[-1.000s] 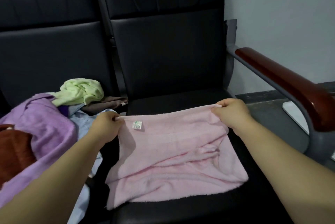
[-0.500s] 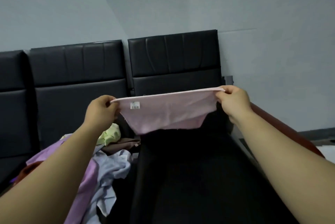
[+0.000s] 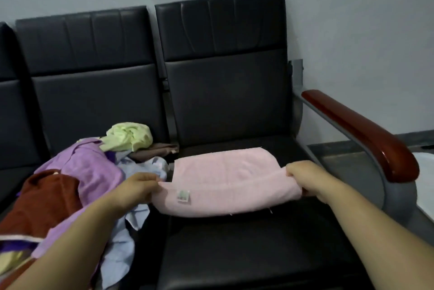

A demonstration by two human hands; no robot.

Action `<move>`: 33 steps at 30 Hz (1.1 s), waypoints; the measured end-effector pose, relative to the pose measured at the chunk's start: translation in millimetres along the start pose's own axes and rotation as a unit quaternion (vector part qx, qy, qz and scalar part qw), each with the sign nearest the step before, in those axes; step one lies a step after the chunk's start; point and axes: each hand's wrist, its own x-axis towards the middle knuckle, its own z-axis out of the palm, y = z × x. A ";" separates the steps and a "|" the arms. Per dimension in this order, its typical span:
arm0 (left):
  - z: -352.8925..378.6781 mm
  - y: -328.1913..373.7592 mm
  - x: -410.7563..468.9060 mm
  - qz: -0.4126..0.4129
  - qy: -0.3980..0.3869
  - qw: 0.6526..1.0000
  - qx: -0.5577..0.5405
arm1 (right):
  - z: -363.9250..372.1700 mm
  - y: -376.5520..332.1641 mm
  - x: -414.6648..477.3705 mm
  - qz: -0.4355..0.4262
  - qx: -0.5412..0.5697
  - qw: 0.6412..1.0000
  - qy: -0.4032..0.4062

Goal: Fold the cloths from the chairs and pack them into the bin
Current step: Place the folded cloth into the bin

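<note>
Towel, pink, 1 pc: folded over, lies across black chair seat, label up. L hand pinches near-left corner; R hand grips near-right corner. Cloth pile, mixed colours, on next seat left. Armrest at right.

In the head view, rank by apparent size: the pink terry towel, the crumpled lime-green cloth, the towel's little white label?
Pink terry towel
Crumpled lime-green cloth, farther away and bunched
Little white label

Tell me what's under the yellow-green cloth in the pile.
The yellow-green cloth lies on a brown cloth and the edge of a purple cloth. Whatever else sits beneath is covered.
</note>
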 end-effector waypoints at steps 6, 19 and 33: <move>23.7 -19.2 15.5 -0.072 0.025 0.997 -0.016 | 10.7 10.4 5.8 0.041 -0.047 0.997 -0.045; 37.9 -19.9 104.9 0.000 0.170 0.984 0.063 | 39.5 -14.5 80.3 -0.080 -0.064 0.990 0.102; 70.7 -38.0 135.1 0.013 0.185 0.946 0.266 | 44.3 -16.8 103.1 0.050 -0.248 0.967 0.032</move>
